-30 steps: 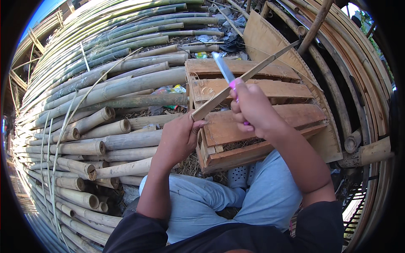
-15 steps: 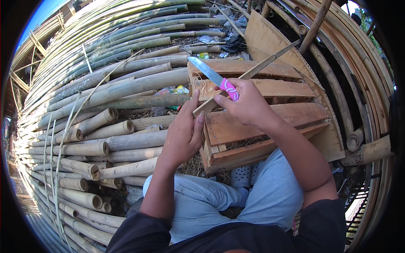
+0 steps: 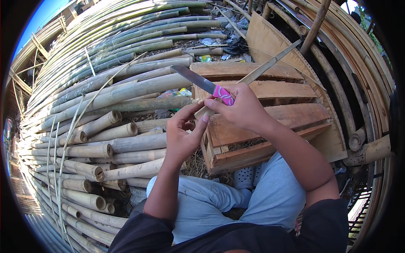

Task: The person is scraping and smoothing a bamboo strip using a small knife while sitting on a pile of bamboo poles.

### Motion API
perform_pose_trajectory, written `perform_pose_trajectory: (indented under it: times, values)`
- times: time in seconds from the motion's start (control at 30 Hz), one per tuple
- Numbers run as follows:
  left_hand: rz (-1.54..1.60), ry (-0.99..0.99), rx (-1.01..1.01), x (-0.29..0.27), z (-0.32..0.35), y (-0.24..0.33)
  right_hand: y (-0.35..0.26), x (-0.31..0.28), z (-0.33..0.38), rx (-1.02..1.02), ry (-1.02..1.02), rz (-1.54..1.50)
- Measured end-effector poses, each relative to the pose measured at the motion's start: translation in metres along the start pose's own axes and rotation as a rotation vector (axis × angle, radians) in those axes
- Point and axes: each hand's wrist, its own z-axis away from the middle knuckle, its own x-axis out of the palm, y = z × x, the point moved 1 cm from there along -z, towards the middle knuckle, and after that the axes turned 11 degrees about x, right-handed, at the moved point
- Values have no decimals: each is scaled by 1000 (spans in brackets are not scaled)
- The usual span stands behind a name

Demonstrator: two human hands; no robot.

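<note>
**Knife and bamboo strip held over a wooden pallet**

The right hand [image 3: 242, 107] grips a knife [image 3: 206, 86] by its pink handle, the fingers wrapped tight around it so that only a short part of the handle shows between thumb and forefinger. The grey blade points up and to the left, away from the body, its tip over the stacked bamboo poles [image 3: 109, 97].

The left hand [image 3: 183, 133] sits just beside and below the right one. Its fingers are curled and narrow, thumb and forefinger pinching the near end of a long thin bamboo strip [image 3: 270, 65]. The strip runs from the hands up and to the right, crossing above the wooden pallet [image 3: 270, 122] and ending near a plywood board [image 3: 270, 40] that leans behind it. The near end of the strip lies between the two hands, right under the knife handle; whether the blade's edge touches the strip cannot be told.

The pallet lies tilted in front of the person's knees, which are clad in light blue trousers [image 3: 219, 202]. A pale perforated shoe [image 3: 247, 177] shows between the legs, under the pallet's near edge. To the left, cut bamboo poles lie piled with their hollow ends facing the person, and several long thin slivers [image 3: 69, 130] arch loosely over the pile.
</note>
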Motion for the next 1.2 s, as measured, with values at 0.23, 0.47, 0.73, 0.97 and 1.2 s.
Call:
perform_pose_trajectory:
  times: [0.23,0.47,0.73,0.97,1.2]
  values:
    - [-100,1,63,-1,-2,1,5,-27,-12,75,19,288]
    - [-115,-59,80,4,-4,-4,17,-18,-16,64,-55,451]
    - [-72,-55,-41,4,-1,-10,17,-27,-19,177,-211,612]
    - [-107,-66,-118,3,-3,0,23,-24,-20,160,-199,594]
    - [-18,26,-58,-6,0,-15,25,-22,-20,112,-184,579]
